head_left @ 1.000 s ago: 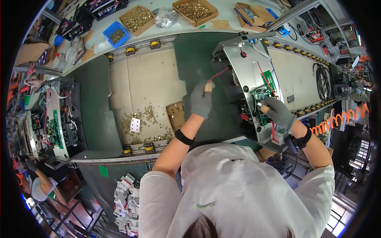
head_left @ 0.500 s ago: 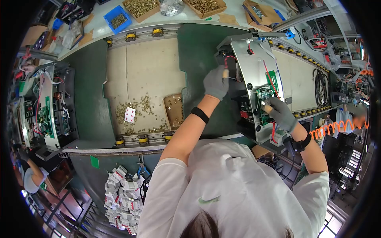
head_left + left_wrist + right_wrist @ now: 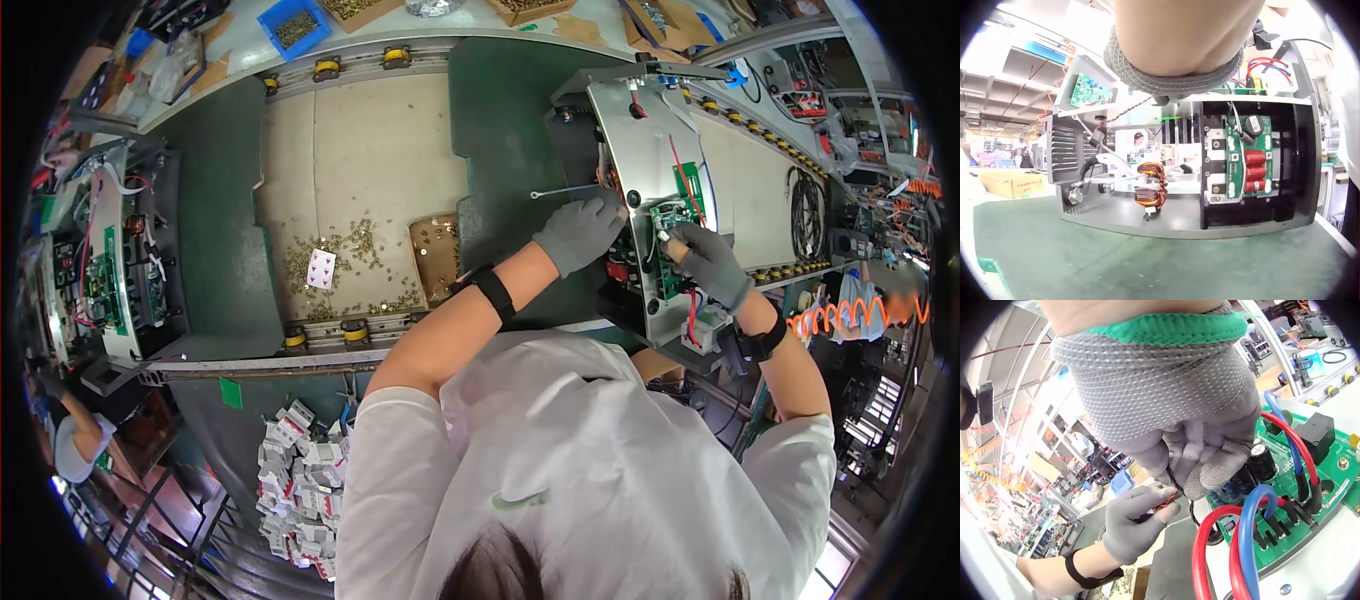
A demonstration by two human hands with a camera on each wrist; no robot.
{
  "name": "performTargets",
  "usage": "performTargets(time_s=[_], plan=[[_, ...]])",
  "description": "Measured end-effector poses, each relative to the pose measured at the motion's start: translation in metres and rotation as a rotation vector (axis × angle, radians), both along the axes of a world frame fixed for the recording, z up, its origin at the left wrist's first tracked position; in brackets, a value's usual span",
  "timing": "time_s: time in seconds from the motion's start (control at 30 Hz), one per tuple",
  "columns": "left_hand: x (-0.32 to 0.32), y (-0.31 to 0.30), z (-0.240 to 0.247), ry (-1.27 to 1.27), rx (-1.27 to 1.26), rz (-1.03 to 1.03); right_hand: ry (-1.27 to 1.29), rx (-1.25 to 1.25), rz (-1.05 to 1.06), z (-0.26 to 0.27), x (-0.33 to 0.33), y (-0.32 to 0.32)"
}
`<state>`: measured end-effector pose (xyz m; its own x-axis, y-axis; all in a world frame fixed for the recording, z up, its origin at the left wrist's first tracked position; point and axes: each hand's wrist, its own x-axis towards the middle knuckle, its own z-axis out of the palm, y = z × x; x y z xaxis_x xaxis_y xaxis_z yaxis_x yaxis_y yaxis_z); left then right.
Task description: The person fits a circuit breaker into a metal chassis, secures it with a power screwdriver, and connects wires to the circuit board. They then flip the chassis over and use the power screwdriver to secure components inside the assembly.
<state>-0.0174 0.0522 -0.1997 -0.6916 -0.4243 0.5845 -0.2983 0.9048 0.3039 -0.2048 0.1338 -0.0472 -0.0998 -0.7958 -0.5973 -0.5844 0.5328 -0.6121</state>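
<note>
The metal chassis [image 3: 640, 150] stands on its side on the green board, its circuit board [image 3: 1310, 456] facing the right hand. At the plate's left edge is the gloved left hand [image 3: 583, 237]; in the right wrist view its thumb and fingers pinch a red and black wire [image 3: 1165, 501]. The gloved right hand [image 3: 712, 267] is over the circuit board, fingers curled round a thin black wire [image 3: 1194, 515], tips partly hidden. Inside the chassis, the left wrist view shows a copper coil [image 3: 1150, 185], red cylindrical parts [image 3: 1255, 170] and a twisted wire [image 3: 1129, 111] running up toward the left glove.
Loose brass screws [image 3: 365, 245], a playing card [image 3: 320, 269] and a cardboard tray [image 3: 432, 265] lie left of the green board [image 3: 505, 130]. Another chassis [image 3: 120, 260] stands at far left. Black cable [image 3: 806, 215] is coiled at right. Screw boxes line the back shelf.
The left hand has moved right and slightly down, from beside the chassis to the plate's edge, with the red wire. The right hand stays over the circuit board. The head view has shifted slightly.
</note>
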Motion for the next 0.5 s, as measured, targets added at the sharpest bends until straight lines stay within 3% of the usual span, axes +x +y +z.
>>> performTargets(time_s=[0.2, 0.33, 0.4, 0.47, 0.5], plan=[[0.003, -0.007, 0.015, 0.155, -0.056, 0.075, 0.048, -0.042, -0.036, 0.008, 0.013, 0.005], [0.008, -0.021, 0.032, 0.244, -0.128, 0.153, 0.139, -0.166, 0.170, 0.011, 0.017, 0.011], [0.003, -0.027, 0.035, 0.316, -0.113, -0.031, 0.076, -0.208, 0.181, 0.013, 0.023, 0.010], [-0.008, -0.019, 0.009, 0.327, -0.016, -0.102, 0.054, -0.206, 0.141, 0.006, 0.017, 0.009], [-0.012, -0.017, -0.001, 0.335, 0.078, -0.163, 0.017, -0.087, 0.015, 0.005, 0.012, 0.007]])
